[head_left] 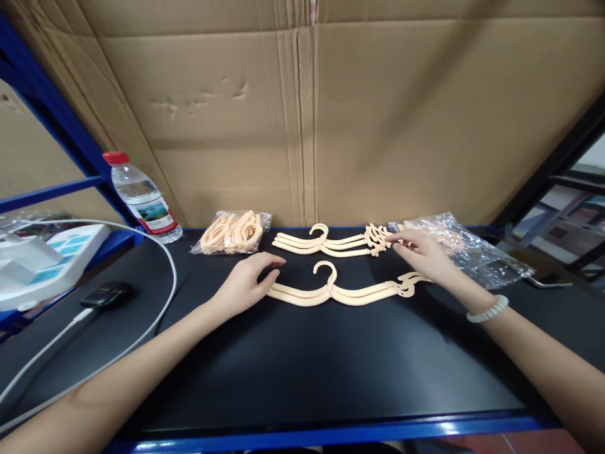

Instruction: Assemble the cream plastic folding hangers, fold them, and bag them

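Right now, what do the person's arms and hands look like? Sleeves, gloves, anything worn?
No sleeves or gloves in view. The left hand wears nothing visible. The right hand has a pale beaded bracelet at the wrist. No watch or rings show.

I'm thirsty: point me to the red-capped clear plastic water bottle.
Head view, far left: the red-capped clear plastic water bottle is at the black table's back edge, by the blue rack post, left of the clear bag of peach hangers.
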Demonstrator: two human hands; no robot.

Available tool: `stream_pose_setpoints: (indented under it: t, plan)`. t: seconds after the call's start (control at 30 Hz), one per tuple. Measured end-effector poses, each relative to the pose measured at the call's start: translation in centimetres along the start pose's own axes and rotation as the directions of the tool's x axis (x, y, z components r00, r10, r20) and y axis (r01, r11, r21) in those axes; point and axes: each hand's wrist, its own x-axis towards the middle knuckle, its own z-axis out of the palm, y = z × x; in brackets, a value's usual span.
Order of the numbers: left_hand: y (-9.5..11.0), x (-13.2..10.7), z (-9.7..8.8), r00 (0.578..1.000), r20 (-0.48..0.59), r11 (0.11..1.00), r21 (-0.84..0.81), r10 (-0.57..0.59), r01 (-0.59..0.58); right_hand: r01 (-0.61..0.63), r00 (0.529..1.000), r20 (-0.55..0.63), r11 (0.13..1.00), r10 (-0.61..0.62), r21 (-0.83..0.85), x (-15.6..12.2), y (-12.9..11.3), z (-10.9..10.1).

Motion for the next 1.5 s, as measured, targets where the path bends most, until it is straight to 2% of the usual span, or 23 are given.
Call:
stream_pose_setpoints:
  t: [0.07,0.13,0.33,0.47,0.73,0.97,1.17,1.5]
  plan:
    - [-0.1,0.4,0.1,0.999,0.043,1.0,-0.008,0.001,0.0,0.17,0.983,0.084,0.982,-0.164,-0.08,-0.1,-0.3,0.6]
    - [-0.3,0.9,0.2,0.996,0.089,1.0,-0.024,0.005,-0.003,0.289,0.949,0.171,0.949,-0.266,-0.125,-0.2,-0.7,1.3]
    - [-1.5,1.9,0.7,0.973,0.232,0.999,-0.052,-0.003,0.015,0.404,0.892,0.333,0.869,-0.306,-0.285,-0.3,-1.3,2.6]
    - [-1.7,2.0,0.9,0.958,0.287,0.998,-0.054,0.004,0.012,0.393,0.899,0.341,0.852,-0.276,-0.346,-0.3,-1.3,3.0]
    - [-1.5,2.3,0.8,0.977,0.203,0.998,-0.031,0.064,-0.059,0.408,0.902,0.31,0.829,-0.3,-0.383,0.1,-0.9,3.4]
    - [-1.9,2.4,1.3,0.979,0.197,0.996,0.061,0.047,-0.06,0.421,0.897,0.316,0.817,-0.31,-0.394,0.3,-0.6,3.7]
    - [-2.2,2.3,1.5,0.969,0.245,0.993,0.104,0.021,-0.048,0.405,0.906,0.289,0.834,-0.31,-0.374,0.4,-0.1,4.2]
    - [-3.5,2.6,1.6,0.989,0.141,0.995,0.085,0.043,-0.056,0.373,0.922,0.221,0.885,-0.319,-0.278,0.6,-0.8,3.9]
